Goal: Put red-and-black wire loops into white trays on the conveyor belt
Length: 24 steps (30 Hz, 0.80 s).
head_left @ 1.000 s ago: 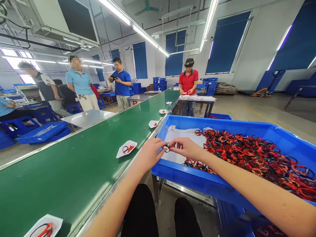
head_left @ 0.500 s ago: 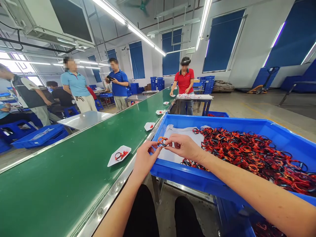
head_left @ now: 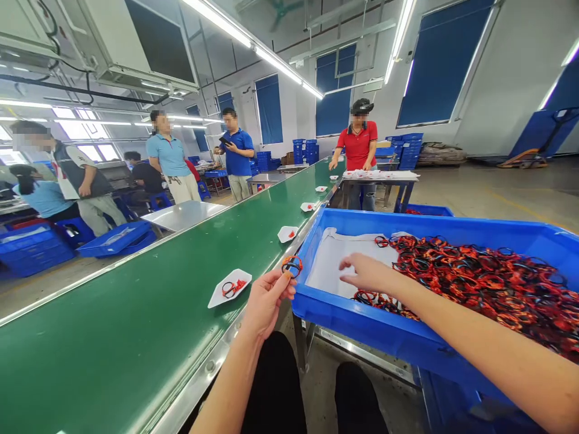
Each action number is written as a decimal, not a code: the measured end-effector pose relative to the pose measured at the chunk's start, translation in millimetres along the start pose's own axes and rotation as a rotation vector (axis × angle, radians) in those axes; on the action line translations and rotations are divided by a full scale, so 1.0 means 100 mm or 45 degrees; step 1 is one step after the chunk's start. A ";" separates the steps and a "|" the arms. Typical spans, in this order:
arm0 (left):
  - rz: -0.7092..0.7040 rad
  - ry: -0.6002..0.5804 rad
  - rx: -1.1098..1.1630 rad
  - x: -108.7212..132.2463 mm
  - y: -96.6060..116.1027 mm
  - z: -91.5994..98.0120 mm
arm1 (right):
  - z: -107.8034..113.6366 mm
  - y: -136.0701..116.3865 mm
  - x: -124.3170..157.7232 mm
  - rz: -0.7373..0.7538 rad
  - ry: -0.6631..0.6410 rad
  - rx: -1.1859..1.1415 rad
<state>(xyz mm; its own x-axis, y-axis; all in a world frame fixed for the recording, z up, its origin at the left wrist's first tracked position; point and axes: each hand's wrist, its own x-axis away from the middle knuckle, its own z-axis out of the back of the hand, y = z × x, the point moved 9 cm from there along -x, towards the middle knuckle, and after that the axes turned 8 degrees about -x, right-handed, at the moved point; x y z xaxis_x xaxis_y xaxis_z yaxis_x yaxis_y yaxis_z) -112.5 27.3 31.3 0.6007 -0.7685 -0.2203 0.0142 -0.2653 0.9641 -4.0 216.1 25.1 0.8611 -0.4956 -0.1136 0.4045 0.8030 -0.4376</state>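
My left hand [head_left: 266,299] pinches a small red and black wire coil [head_left: 292,265] just above the metal edge of the green conveyor belt [head_left: 136,313]. My right hand [head_left: 367,272] hovers with loose fingers, holding nothing, over the white sheet [head_left: 337,259] inside the blue bin [head_left: 362,328]. A heap of red and black wire coils [head_left: 479,280] fills the right part of the bin. A white tray [head_left: 230,287] with one coil in it lies on the belt left of my left hand.
More white trays [head_left: 287,233] sit further along the belt. A person in a red shirt [head_left: 359,150] stands at a table [head_left: 380,178] at the far end. Several people stand or sit across the belt to the left, near blue crates [head_left: 113,240].
My hands have come apart: the left keeps the coil and has moved toward the belt edge, while the right has let go and moved back over the bin. The tray on the belt has moved nearer.
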 end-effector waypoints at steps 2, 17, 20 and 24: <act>-0.012 0.046 0.046 0.11 -0.06 0.11 | -0.14 0.12 0.01 -0.050 -0.131 0.026; 0.034 0.381 0.096 0.63 -0.39 0.78 | -0.48 0.16 0.13 -0.137 -0.542 0.020; 0.038 0.411 0.100 0.65 -0.41 0.81 | -0.46 0.13 0.12 -0.090 -0.530 0.017; 0.046 0.413 0.094 0.66 -0.42 0.82 | -0.46 0.12 0.08 -0.052 -0.509 -0.016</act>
<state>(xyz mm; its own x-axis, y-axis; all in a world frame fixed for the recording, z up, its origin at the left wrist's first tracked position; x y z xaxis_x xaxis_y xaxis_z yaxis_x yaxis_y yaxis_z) -139.2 -60.4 -35.6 0.8229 -0.5562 -0.1160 -0.0626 -0.2917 0.9545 -6.2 207.0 -22.1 0.8974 -0.3571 0.2593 0.4392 0.7801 -0.4456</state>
